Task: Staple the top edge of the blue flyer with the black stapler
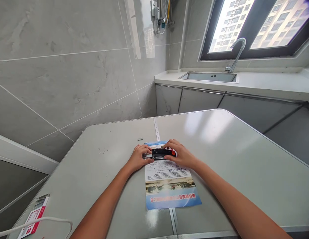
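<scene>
A black stapler [160, 153] with an orange-red end lies sideways across the upper part of a printed flyer [169, 186] on the grey table [231, 159]. My left hand [138, 158] grips the stapler's metal left end with curled fingers. My right hand [180, 153] holds its right, orange end, fingers closed around it. The flyer lies flat, upside down to me, with a blue band along its near edge.
A small metal bit [140, 139] lies on the table beyond the flyer. A red and white card [35, 215] and a white cable [39, 221] sit at the near left corner. Behind the table is a counter with sink [209, 76] and tap [237, 53].
</scene>
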A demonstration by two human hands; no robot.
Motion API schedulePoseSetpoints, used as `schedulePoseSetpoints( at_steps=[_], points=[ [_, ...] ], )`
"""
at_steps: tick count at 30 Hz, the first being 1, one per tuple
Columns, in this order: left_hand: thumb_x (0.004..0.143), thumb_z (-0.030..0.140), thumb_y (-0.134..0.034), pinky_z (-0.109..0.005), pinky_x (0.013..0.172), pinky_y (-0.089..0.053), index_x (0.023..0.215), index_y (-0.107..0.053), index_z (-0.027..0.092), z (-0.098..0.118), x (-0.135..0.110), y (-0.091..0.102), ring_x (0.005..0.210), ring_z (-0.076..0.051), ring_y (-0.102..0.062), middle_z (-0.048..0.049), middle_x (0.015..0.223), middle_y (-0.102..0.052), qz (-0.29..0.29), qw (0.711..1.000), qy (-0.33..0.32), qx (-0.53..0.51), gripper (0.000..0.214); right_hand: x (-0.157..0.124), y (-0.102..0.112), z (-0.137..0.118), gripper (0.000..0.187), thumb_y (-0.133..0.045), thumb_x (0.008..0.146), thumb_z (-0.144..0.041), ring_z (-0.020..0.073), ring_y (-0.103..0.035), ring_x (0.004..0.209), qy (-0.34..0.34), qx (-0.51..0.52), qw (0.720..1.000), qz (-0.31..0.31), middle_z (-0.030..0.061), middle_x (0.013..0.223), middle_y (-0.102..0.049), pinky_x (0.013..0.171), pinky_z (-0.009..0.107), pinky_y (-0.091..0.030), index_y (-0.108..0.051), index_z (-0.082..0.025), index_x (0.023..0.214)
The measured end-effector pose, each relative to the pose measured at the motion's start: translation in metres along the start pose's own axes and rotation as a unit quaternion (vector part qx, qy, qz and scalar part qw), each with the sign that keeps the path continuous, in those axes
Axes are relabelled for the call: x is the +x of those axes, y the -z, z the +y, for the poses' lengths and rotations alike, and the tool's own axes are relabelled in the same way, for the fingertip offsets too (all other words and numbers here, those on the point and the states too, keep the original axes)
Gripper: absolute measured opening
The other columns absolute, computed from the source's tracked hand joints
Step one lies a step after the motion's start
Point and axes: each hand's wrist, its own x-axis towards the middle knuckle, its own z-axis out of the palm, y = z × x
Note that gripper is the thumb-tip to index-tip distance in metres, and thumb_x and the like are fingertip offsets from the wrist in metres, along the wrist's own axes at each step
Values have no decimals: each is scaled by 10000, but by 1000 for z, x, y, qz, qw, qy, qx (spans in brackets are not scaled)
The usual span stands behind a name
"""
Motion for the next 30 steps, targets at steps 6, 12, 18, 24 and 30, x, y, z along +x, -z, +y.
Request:
schedulePoseSetpoints(
  at_steps=[6,12,18,24,30],
  points=[
    [788,440,-858,-491,1135,-380,1057,-730,243,5,-2,2,1218,-305,-624,-65,1209,-727,-3,1000,-2,-29,357,-2,-13,-1,300,-690,929,-287,262,-599,1015,19,-45,998,-31,91,1111,-687,872,399,-494,-637,-230,1220],
    [722,428,-913,-477,1201,-373,1353,-606,265,6,-6,9,1392,-316,-517,-107,1424,-597,129,979,36,-152,720,-6,-4,-3,327,-621,925,-165,258,-569,922,133,-121,979,94,93,1058,-707,805,415,-503,-642,-236,1244],
    [791,370,-876,-420,999,-548,1260,-604,191,4,-5,-2,1122,-263,-708,-154,1330,-657,29,877,145,-457,571,-6,-13,-10,527,-536,903,-24,237,-601,932,251,-239,916,200,80,1040,-730,796,398,-493,-597,-239,1380],
    [880,276,-818,-288,958,-546,1304,-639,173,8,-10,9,1161,-236,-710,-141,1273,-720,-62,796,169,-578,471,-10,-11,-19,450,-572,977,-47,196,-624,960,314,-341,875,141,53,1124,-760,832,377,-458,-596,-246,1381],
    [845,268,-859,-271,952,-576,1193,-703,144,-1,-8,8,1071,-195,-745,-132,1236,-743,-20,781,208,-589,401,-12,-14,-20,451,-572,932,-8,200,-651,995,243,-326,892,198,11,1103,-779,875,411,-375,-646,-293,1274]
  ],
)
